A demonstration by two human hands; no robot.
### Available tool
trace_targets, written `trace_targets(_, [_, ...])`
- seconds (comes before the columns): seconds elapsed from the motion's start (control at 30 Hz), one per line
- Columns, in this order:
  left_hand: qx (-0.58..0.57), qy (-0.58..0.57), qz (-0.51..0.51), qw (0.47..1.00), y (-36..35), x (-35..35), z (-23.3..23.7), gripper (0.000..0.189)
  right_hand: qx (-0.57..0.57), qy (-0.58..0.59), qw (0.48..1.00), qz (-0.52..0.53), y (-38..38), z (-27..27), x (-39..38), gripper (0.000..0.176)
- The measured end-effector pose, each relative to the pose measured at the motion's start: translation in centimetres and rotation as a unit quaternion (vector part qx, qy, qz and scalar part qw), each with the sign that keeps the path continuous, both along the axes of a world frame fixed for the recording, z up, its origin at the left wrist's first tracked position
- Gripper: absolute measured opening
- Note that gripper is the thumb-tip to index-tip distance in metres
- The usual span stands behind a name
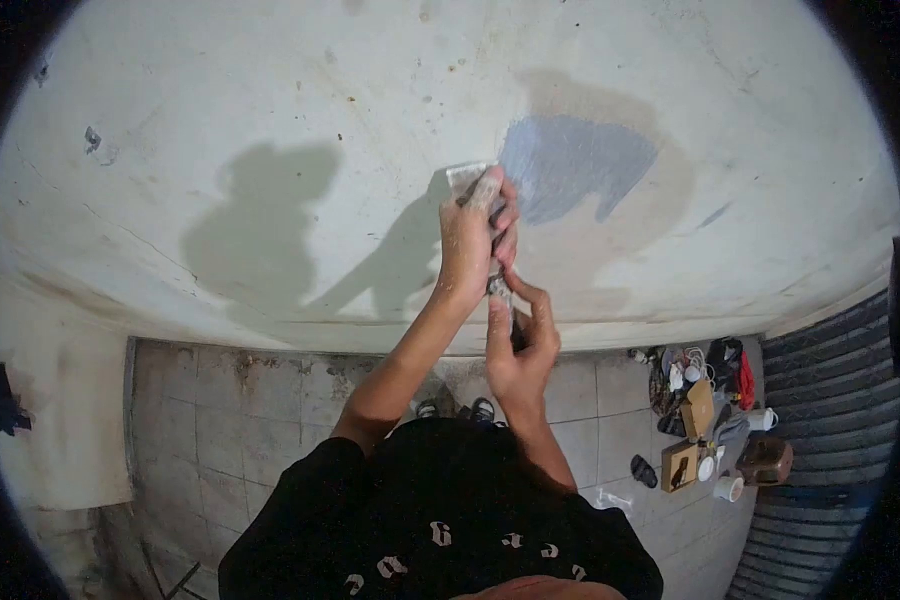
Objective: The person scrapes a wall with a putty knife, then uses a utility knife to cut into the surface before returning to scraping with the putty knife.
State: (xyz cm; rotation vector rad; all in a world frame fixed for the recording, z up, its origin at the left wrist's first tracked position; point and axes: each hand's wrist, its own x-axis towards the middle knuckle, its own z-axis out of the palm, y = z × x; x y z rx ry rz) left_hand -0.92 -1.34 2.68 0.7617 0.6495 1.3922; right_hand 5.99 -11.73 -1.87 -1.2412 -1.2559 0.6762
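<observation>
Pale residue coats a putty knife (465, 178), its wide blade at the wall surface just left of a grey-blue patch (578, 165). My left hand (467, 245) is closed round this knife, thumb along the blade, fingers curled and dusted with white. Directly below, my right hand (522, 352) pinches a putty-smeared handle (500, 289), with a dark part showing beside the thumb. Its fingertips meet the underside of my left hand. Whether this handle belongs to the same knife I cannot tell, as the hands hide the middle.
The stained off-white wall (390, 80) fills the upper view, with a chipped spot (93, 140) at left. Grey floor tiles (225, 440) lie below. At right, boxes (679, 467), a white tub (729, 488), a sandal (643, 470) and cables sit near a ribbed shutter (830, 400).
</observation>
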Motion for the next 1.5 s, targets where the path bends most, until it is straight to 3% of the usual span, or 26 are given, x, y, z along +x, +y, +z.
trace_targets(0.53, [-0.021, -0.003, -0.005, 1.0, 0.2, 0.0, -0.9, 0.033, 0.014, 0.011, 1.0, -0.008, 0.0, -0.6, -0.3, 0.028])
trace_targets(1.5, [0.004, -0.025, -0.079, 0.997, 0.8, -0.7, 2.1, 0.031, 0.032, 0.053, 0.998, -0.034, -0.2, 2.5, -2.2, 0.027])
